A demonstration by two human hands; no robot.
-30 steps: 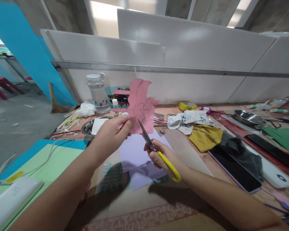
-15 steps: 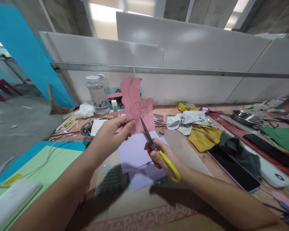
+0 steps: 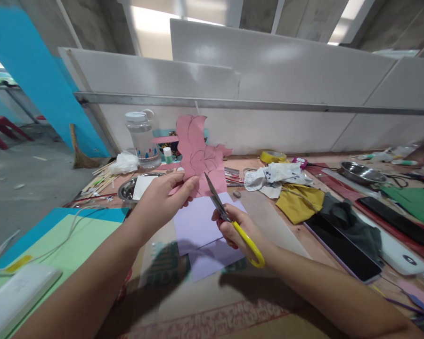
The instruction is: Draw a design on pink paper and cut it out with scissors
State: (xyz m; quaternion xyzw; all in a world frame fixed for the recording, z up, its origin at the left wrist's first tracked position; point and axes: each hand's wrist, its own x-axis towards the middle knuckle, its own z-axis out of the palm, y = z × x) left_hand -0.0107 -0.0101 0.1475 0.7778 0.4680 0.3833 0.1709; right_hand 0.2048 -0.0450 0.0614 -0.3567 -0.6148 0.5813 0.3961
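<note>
My left hand (image 3: 166, 197) pinches the lower left of a pink sheet of paper (image 3: 201, 162), held up above the table. Curved lines are drawn on the paper, and its outline is wavy and partly cut. In my right hand (image 3: 238, 228) are scissors (image 3: 217, 202) with yellow handles, the blades pointing up and left. Their tip is at the lower part of the pink paper; whether the blades grip it I cannot tell. Beneath both hands lie sheets of lilac paper (image 3: 194, 226).
A water bottle (image 3: 143, 139) and a metal bowl (image 3: 125, 190) stand behind my left hand. Green paper (image 3: 88, 240) and a white power strip (image 3: 21, 296) lie left. On the right are yellow cloth (image 3: 300, 202), a phone (image 3: 342, 245) and yellow tape (image 3: 273, 157). A white wall panel rises behind.
The top of the pink paper has shifted very slightly left and down. Both hands and the scissors stay almost where they were.
</note>
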